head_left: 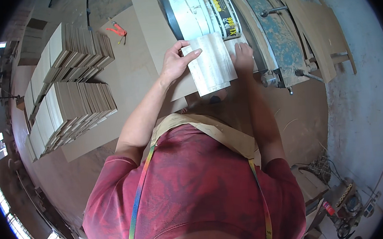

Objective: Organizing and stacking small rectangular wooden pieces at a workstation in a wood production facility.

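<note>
In front of my chest, my left hand grips a pale, thin wooden board by its left edge, thumb on top and fingers underneath. At the lower right, an offset edge suggests a second board beneath it. My right hand is in shadow by the board's right edge, its fingers curled over a pale surface. What those fingers hold, if anything, I cannot make out. Just beyond the board lies the rounded white body of a machine with a black label strip.
Two rows of stacked thin boards stand on the left. Red-handled pliers lie on a brown sheet. A worn blue machine bed with metal levers is at the right, beside a pale wall. Tools and cords clutter the lower right.
</note>
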Tool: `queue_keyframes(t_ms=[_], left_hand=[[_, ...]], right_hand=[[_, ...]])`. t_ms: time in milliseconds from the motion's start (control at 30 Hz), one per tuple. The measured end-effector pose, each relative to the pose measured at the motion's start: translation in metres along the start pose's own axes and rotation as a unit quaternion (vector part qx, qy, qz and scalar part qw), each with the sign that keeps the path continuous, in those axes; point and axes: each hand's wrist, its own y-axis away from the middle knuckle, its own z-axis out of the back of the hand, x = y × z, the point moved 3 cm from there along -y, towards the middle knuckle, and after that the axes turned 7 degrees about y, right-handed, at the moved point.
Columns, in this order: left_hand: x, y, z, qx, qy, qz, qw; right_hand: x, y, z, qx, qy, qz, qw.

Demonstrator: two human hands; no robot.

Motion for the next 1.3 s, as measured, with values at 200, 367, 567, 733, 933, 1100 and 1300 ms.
queue_keyframes(t_ms=[200, 367, 567, 733, 933, 1100, 1300], left_hand=[[0.000, -0.003, -0.007, -0.071, -0.131, -0.027, 0.988], [-0.005, -0.001, -0.005, -0.060, -0.174, -0.045, 0.982], [-0.009, 0.010, 0.010, 0.036, 0.026, -0.046, 0.998], [-0.009, 0.009, 0.011, 0.095, 0.097, -0.016, 0.991], [-0.002, 0.003, 0.006, 0.045, 0.091, 0.000, 0.995], [0.007, 0.002, -0.002, -0.025, 0.070, -0.024, 0.997], [0.009, -0.001, -0.003, -0.101, -0.047, -0.061, 0.992]], right_hand=[[0.065, -0.024, 0.113, 0.091, -0.229, 0.028, 0.969], [0.129, -0.007, 0.157, 0.088, -0.089, -0.055, 0.991], [0.035, 0.047, 0.144, 0.233, -0.141, -0.217, 0.937], [0.020, 0.084, 0.070, 0.065, -0.048, -0.090, 0.993], [0.014, 0.052, 0.002, -0.012, 0.052, -0.055, 0.997], [0.008, 0.002, 0.001, -0.038, -0.026, -0.045, 0.998], [0.086, -0.016, 0.116, 0.036, -0.216, -0.117, 0.969]])
